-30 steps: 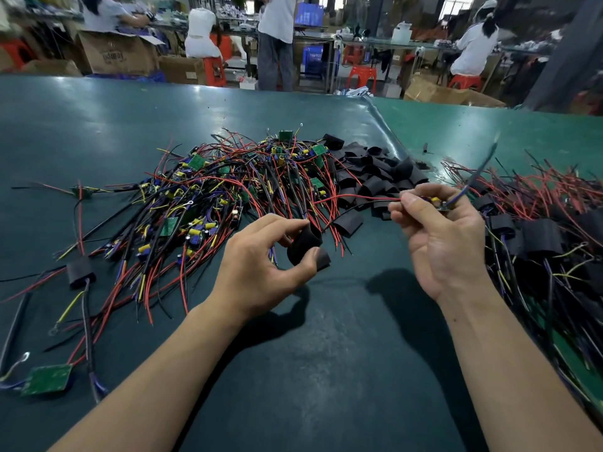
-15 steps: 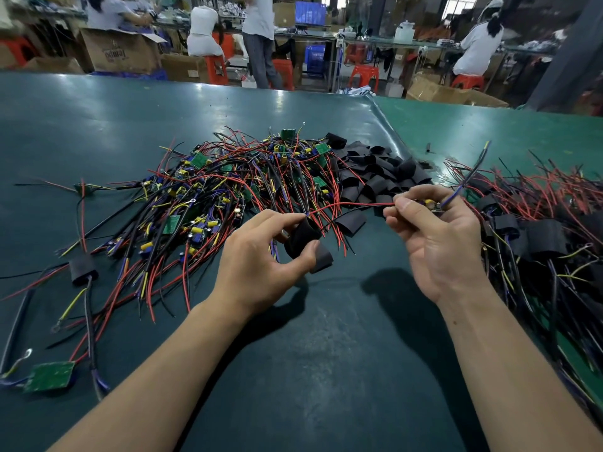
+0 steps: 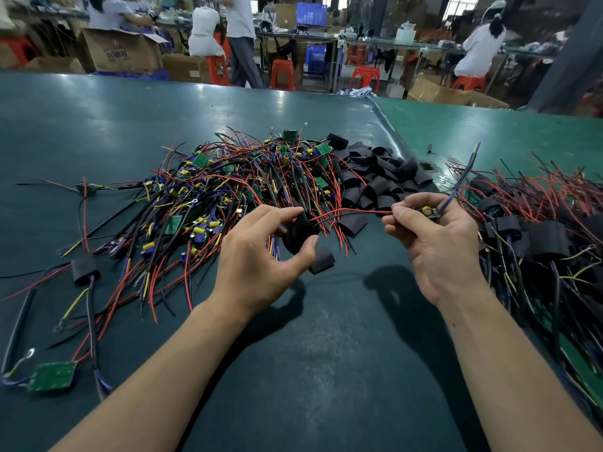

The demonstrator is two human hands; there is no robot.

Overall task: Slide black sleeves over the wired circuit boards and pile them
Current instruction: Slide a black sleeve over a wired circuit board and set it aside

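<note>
On the green worktop the left hand pinched an open black sleeve between thumb and fingers; the right hand pinched a small wired circuit board, whose red lead had drawn closer to the sleeve's mouth since a second earlier, so threading seemed imminent; beyond lay unsleeved boards, spare sleeves, and, right, the finished pile.
</note>
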